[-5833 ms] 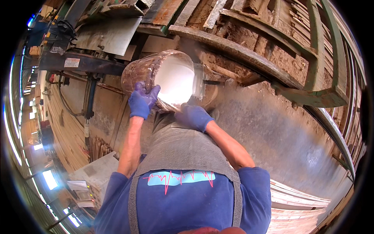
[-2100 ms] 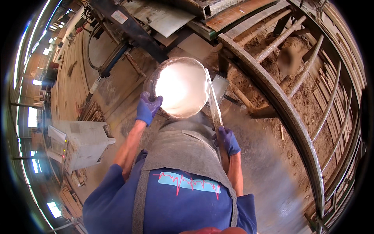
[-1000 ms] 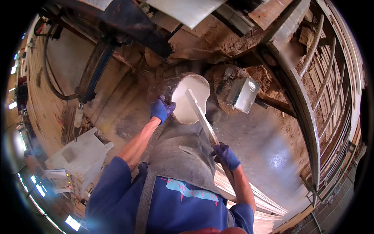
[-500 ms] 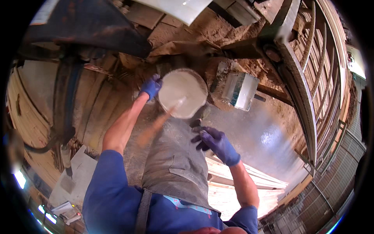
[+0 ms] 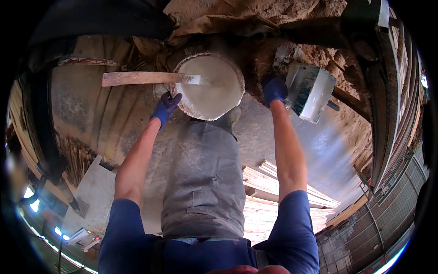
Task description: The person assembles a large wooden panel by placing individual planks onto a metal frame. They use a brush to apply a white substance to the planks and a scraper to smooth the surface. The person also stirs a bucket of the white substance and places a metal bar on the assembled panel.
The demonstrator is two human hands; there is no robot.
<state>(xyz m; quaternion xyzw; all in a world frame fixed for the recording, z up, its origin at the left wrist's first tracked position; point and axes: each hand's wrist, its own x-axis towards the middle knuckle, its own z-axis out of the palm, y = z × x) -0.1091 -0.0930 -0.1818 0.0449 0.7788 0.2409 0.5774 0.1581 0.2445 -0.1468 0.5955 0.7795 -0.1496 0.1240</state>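
Note:
A round bucket (image 5: 237, 102) with a crusted rim holds a pale, creamy liquid (image 5: 219, 91). Across its left rim leans a flat wooden stick (image 5: 137, 78), its whitened end dipping into the liquid. At the bucket's lower left, my blue-gloved left hand (image 5: 165, 108) is closed on the rim, thumb side over the edge. My right hand (image 5: 275, 90), gloved the same, reaches to the left side of a metal box-like scoop (image 5: 317, 93) smeared with white. The right fingers are lost in shadow, so their grip on it cannot be made out.
A heavy metal frame (image 5: 376, 105) curves along the right, beside heaped brown sawdust-like material (image 5: 315, 59). Light wooden boards (image 5: 264, 208) are stacked at the lower right. A pale panel (image 5: 93, 192) lies at the lower left. Dark machinery (image 5: 100, 20) overhangs the upper left.
My right hand has moved up and right, from near my apron to the scoop. The stick has swung from pointing toward me to pointing left. My left hand has shifted lower on the rim.

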